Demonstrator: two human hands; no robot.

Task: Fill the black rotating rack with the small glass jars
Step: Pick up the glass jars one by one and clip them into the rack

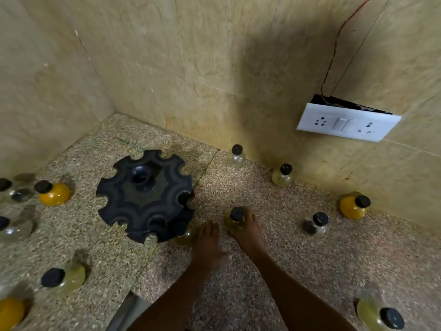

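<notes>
The black rotating rack [145, 194] stands on the speckled counter, its notched top slots showing no jars. A small glass jar with pale yellow contents [185, 236] sits under the rack's near right edge, next to my left hand [207, 242], whose fingers rest by it. My right hand [247, 229] is closed around another black-capped jar of pale yellow liquid [236, 217], just right of the rack. Several more small jars stand scattered on both sides.
Loose jars: orange ones [53, 193] [354, 206] [9, 311], clear or pale ones [235, 156] [282, 175] [316, 224] [63, 279] [379, 315]. Tiled walls close the back and left. A white socket plate [346, 123] hangs off the right wall.
</notes>
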